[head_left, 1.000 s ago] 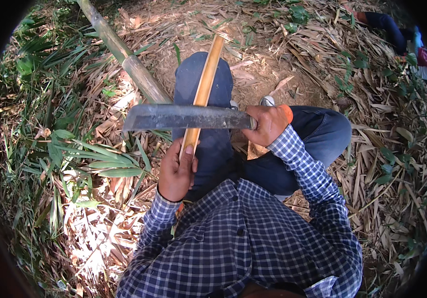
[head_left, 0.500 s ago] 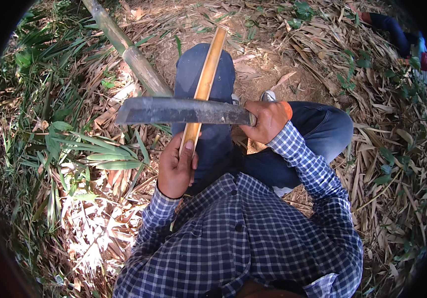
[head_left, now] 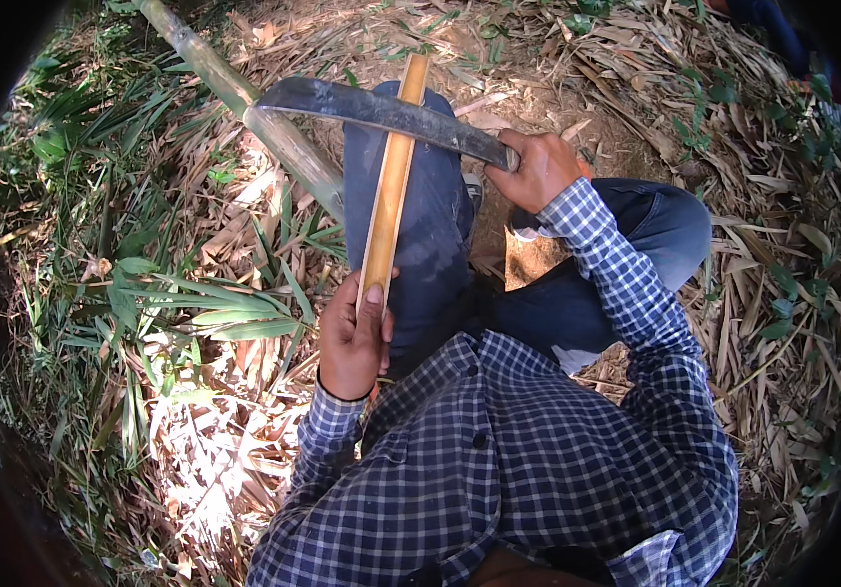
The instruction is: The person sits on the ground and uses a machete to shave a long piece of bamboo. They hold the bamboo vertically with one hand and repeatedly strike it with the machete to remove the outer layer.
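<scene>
We are seeing the bamboo strip (head_left: 388,181) lying along the thigh, its long axis pointing to twelve o'clock. The left hand (head_left: 354,338) is clamping its six o'clock end; the right hand (head_left: 541,168) is gripping a machete (head_left: 381,110) crossing it, blade pointing to ten o'clock.

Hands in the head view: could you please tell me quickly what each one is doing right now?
Left hand: closed around the bamboo strip.
Right hand: closed on the handle of the long dark blade, which lies across the strip.
</scene>
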`<state>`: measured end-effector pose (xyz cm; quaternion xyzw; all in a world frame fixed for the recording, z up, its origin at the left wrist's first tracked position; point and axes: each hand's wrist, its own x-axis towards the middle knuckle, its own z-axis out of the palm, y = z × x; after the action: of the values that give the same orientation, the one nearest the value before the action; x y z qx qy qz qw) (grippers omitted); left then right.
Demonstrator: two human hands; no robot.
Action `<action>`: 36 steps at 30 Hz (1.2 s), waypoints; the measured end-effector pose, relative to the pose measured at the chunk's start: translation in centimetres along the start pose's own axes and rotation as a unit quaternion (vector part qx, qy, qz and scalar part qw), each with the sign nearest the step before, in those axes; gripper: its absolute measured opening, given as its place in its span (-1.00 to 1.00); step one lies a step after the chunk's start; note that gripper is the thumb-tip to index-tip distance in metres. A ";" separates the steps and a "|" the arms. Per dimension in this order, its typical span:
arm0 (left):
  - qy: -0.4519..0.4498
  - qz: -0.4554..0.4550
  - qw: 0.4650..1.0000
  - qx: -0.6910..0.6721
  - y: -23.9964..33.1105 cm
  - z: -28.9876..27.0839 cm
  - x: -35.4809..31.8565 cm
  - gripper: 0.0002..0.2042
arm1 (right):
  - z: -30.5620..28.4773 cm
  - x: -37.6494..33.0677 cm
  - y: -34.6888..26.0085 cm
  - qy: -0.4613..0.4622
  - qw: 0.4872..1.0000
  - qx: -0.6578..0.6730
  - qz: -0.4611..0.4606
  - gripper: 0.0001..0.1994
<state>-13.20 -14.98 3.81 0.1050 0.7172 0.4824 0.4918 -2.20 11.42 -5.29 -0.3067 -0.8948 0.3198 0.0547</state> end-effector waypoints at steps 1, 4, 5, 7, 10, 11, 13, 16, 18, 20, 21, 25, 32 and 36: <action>0.000 0.003 1.000 0.010 0.1 0.0 -0.1 -0.65 | -0.1 -0.5 -0.4 0.007 1.000 -0.016 -0.017 -0.73; 0.004 0.003 1.000 0.011 -0.4 -0.4 -0.2 -0.64 | 0.1 -0.7 -0.1 -0.018 0.997 -0.018 -0.078 -0.71; 0.004 0.006 1.000 0.010 -0.6 -0.4 -0.3 -0.64 | 0.1 -0.2 0.4 -0.032 0.997 -0.033 -0.063 -0.69; -0.003 0.013 1.000 0.012 -1.1 -0.4 0.0 -0.64 | 0.2 1.5 1.7 -0.020 1.000 -0.011 0.014 -0.68; -0.007 -0.001 1.000 -0.013 -0.5 -0.3 -0.4 -0.64 | -0.2 1.8 1.5 -0.015 1.000 -0.004 0.006 -0.67; -0.006 -0.008 1.000 -0.013 -0.8 -0.5 -0.5 -0.64 | -0.2 1.1 1.1 -0.029 1.000 -0.007 -0.010 -0.67; -0.001 0.003 1.000 -0.003 -0.9 -0.8 -0.4 -0.64 | -0.3 1.1 1.0 -0.043 0.998 -0.025 -0.036 -0.64; 0.001 0.011 1.000 0.005 -1.0 -0.3 0.2 -0.64 | 0.1 3.4 3.6 -0.035 0.999 0.000 0.029 -0.64; 0.003 0.019 1.000 0.008 -0.5 -0.1 0.7 -0.64 | -0.6 3.5 2.0 -0.027 0.999 0.005 0.040 -0.68; -0.006 0.024 1.000 0.007 -0.7 -0.4 0.7 -0.64 | -0.3 2.6 0.7 -0.014 0.999 0.010 0.040 -0.71; -0.010 0.025 1.000 0.004 -0.9 -0.4 0.6 -0.64 | 0.2 1.9 1.0 -0.024 0.999 -0.005 -0.020 -0.72; 0.004 0.012 1.000 0.007 -1.1 -0.5 0.1 -0.66 | 0.2 1.6 1.3 -0.044 0.998 -0.030 -0.043 -0.69; 0.000 0.021 0.999 0.030 -1.0 -0.6 0.3 -0.66 | -0.5 2.1 2.4 -0.054 0.991 0.040 0.118 -0.64; 0.020 0.040 0.998 0.042 -1.4 0.0 1.2 -0.63 | 0.1 -2.9 -1.2 -0.027 0.994 0.023 -0.106 -0.76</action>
<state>-13.29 -14.94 2.02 0.1443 0.7415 0.4731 0.4533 -0.49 8.92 -4.33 -0.2001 -0.9158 0.3410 0.0712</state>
